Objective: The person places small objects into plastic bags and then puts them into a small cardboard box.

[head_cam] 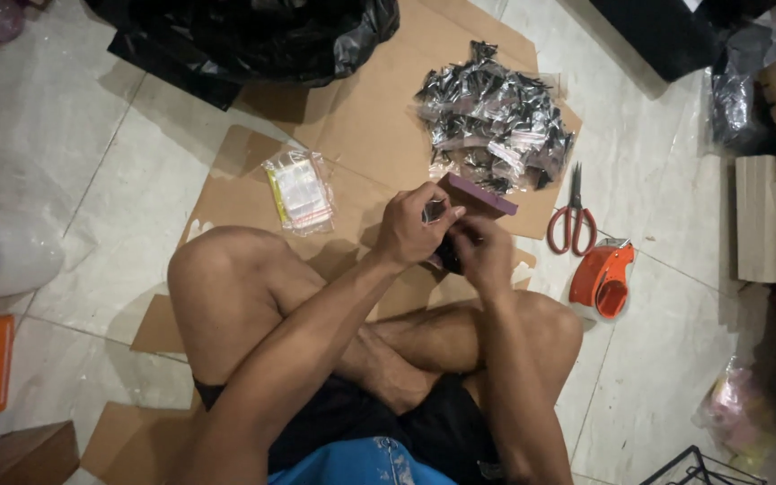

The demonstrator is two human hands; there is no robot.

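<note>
While I sit cross-legged on the floor, a small clear bag (434,212) sits pinched between the curled fingers of my left hand (412,226), raised just above my knees. My right hand (480,251) is closed around a dark item (447,259) just beneath it, knuckles up, both forearms angling inward. Just beyond lie a purple block (478,195), a heap of filled packets (494,121) on cardboard (361,117), red scissors (573,218) and an orange tape dispenser (603,277).

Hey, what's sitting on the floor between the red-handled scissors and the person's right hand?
In the head view, the stretch between the scissors and the right hand holds only bare brown cardboard. The purple box lies just above that line.
</note>
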